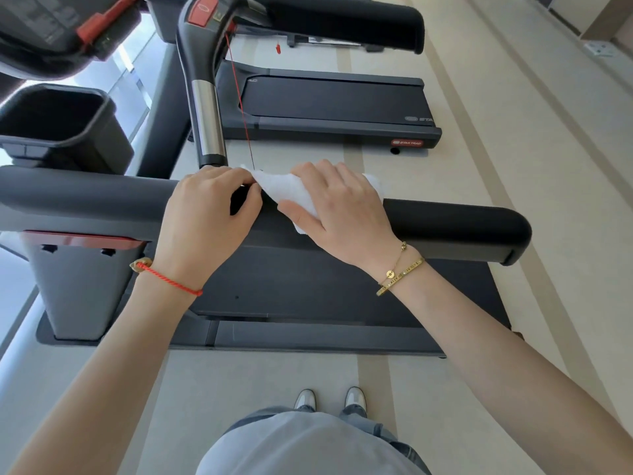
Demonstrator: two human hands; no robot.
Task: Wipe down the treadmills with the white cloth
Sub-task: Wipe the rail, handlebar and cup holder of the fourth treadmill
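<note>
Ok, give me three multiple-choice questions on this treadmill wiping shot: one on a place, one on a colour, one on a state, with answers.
1. Where does the white cloth lie?
A. on the floor
B. on the black handrail
C. in the cup holder

2. What colour is the cord bracelet on the left wrist?
A. red
B. blue
C. green

3. What is the right hand doing?
A. hanging free
B. pressing on the cloth
C. holding a bottle

Answers: 1 B, the cloth drapes over the rail; 2 A, the cord is plainly red; 3 B, the hand lies on the cloth, while the left hand pinches its edge.
</note>
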